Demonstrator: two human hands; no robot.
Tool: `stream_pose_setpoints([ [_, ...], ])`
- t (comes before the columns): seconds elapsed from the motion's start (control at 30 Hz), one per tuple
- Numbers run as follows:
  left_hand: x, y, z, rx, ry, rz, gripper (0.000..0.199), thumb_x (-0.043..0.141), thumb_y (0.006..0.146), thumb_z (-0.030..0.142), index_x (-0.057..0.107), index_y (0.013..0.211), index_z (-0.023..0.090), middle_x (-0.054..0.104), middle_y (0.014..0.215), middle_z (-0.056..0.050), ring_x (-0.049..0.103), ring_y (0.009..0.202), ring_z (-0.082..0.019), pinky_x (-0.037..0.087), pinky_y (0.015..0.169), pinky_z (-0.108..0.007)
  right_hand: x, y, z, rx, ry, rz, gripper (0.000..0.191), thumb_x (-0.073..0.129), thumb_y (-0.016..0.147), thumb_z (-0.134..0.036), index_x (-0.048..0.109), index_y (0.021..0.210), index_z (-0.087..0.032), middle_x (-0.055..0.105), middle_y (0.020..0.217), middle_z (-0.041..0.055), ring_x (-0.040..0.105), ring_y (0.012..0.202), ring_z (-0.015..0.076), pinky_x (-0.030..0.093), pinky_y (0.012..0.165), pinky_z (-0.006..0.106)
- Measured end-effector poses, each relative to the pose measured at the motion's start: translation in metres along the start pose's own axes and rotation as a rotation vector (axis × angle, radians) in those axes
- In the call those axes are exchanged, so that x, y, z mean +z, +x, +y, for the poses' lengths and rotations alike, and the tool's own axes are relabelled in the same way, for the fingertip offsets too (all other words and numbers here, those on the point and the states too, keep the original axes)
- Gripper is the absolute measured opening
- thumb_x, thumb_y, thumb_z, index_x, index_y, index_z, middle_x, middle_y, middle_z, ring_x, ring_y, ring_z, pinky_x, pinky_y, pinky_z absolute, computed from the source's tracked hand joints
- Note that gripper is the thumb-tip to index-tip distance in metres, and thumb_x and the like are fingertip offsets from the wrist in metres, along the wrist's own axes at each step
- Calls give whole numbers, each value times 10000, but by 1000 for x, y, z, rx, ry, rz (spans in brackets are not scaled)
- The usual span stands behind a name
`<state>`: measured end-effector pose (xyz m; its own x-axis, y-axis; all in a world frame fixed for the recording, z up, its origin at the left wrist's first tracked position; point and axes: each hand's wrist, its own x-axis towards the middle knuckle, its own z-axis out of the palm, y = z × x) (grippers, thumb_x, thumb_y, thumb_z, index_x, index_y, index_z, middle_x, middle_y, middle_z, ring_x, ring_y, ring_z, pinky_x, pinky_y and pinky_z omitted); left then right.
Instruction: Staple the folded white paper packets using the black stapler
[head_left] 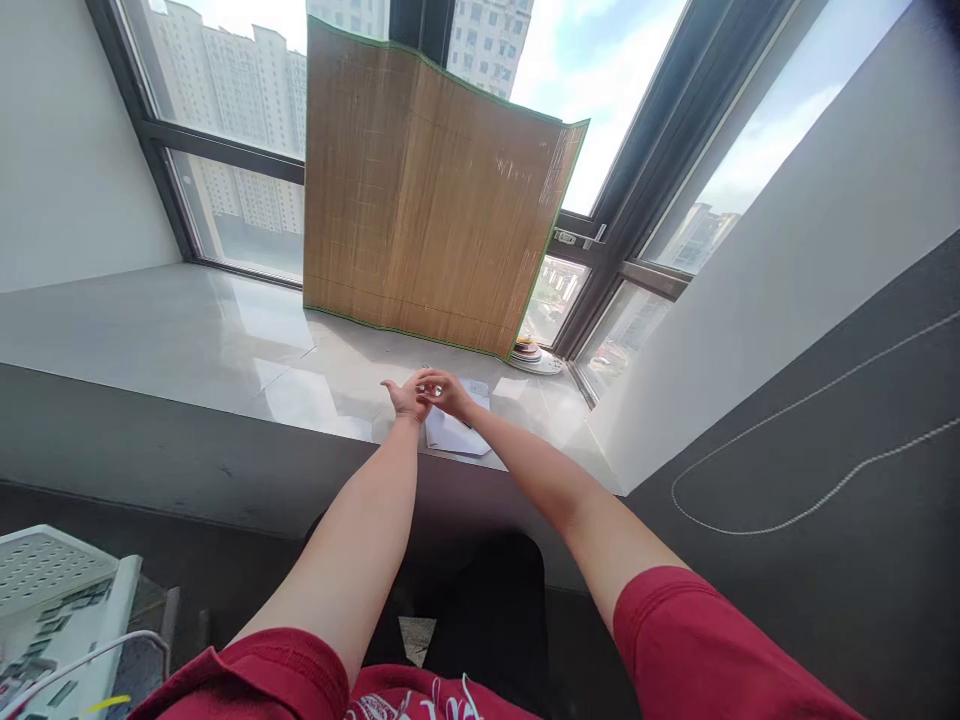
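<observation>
Both hands meet above the pale window sill (345, 365), near its front edge. My left hand (409, 396) is open, palm up, with its thumb stretched out to the left. My right hand (447, 392) comes in from the right, its fingers curled and pinching a small shiny clear thing (436, 391) over the left fingers. What that thing is cannot be made out. White paper (459, 432) lies on the sill just below and right of the hands, with a dark slim item on it partly hidden by my right wrist.
A brown bamboo mat (427, 200) with green edging stands against the window behind the hands. Stacked round plates or discs (536, 358) sit at its right corner. A white perforated rack (52, 570) is at lower left. A cord loop (750, 532) hangs at right.
</observation>
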<state>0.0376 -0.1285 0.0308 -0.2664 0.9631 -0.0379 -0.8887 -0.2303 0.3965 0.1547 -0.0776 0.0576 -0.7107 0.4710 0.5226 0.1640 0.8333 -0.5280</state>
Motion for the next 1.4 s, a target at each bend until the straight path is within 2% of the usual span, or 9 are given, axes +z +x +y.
stream_pose_setpoints([
  [0.1, 2, 2, -1, -8, -24, -17, 1165, -19, 992, 835, 644, 1391, -36, 718, 1057, -246, 705, 899, -287, 612, 680, -358, 11, 4, 4, 36, 47, 54, 40, 793, 840, -257, 789, 873, -235, 754, 1000, 51, 653, 893, 204, 532, 846, 334],
  [0.23, -3, 10, 6, 71, 236, -50, 1122, -38, 1005, 781, 569, 1509, -17, 666, 1378, -299, 692, 1239, -312, 627, 938, -380, 2, 6, 11, 96, 188, 153, 247, 806, 818, -352, 772, 1041, -252, 757, 1009, 32, 658, 893, 196, 545, 853, 336],
  [0.4, -32, 27, 33, 271, 1183, 288, 804, 143, 1095, 595, 401, 1681, 108, 507, 1654, -224, 483, 1559, -257, 463, 1224, -399, -69, -23, 61, 361, 74, 458, 363, 832, 725, -459, 699, 975, -232, 772, 1038, 48, 646, 888, 209, 535, 863, 353],
  [0.53, -52, 29, 36, 350, 1483, 298, 693, 474, 1020, 387, 467, 1641, 79, 424, 1722, -207, 244, 1678, -311, 202, 1364, -529, -124, -80, 115, 755, -259, 521, 221, 780, 715, -380, 657, 831, -237, 786, 1022, 58, 652, 852, 217, 515, 848, 343],
  [0.63, -61, 24, 25, 380, 1829, 338, 788, 550, 948, 317, 424, 1609, -95, 259, 1752, -321, 107, 1696, -394, 55, 1368, -575, -135, -115, 139, 887, -333, 540, 166, 754, 716, -334, 619, 697, -239, 774, 925, 79, 669, 892, 255, 503, 854, 358],
  [0.77, -67, 21, 15, 342, 2366, 376, 813, 475, 1002, 379, 385, 1589, -177, 302, 1700, -396, 228, 1654, -462, 159, 1340, -597, -142, -120, 158, 893, -359, 541, 180, 758, 739, -351, 636, 664, -242, 762, 899, 72, 667, 932, 263, 494, 891, 355],
  [0.97, -71, 23, 16, 397, 2501, 390, 793, 451, 1004, 412, 445, 1578, -135, 385, 1665, -391, 333, 1611, -472, 247, 1310, -604, -159, -88, 189, 873, -423, 539, 153, 714, 807, -362, 694, 761, -218, 756, 1095, 117, 652, 1036, 265, 476, 914, 339],
  [1.23, -75, 25, 17, 426, 2526, 399, 775, 440, 1001, 428, 486, 1553, -113, 435, 1644, -375, 364, 1592, -469, 289, 1291, -596, -120, -89, 214, 887, -389, 467, 148, 721, 771, -326, 678, 681, -218, 716, 945, 85, 641, 904, 234, 471, 815, 316],
  [1.4, -75, 26, 17, 436, 2534, 419, 773, 442, 1002, 428, 489, 1535, -130, 437, 1634, -387, 369, 1584, -478, 281, 1293, -605, -121, -96, 212, 875, -406, 527, 238, 599, 890, -407, 687, 771, -220, 689, 987, 89, 623, 915, 226, 476, 810, 299],
])
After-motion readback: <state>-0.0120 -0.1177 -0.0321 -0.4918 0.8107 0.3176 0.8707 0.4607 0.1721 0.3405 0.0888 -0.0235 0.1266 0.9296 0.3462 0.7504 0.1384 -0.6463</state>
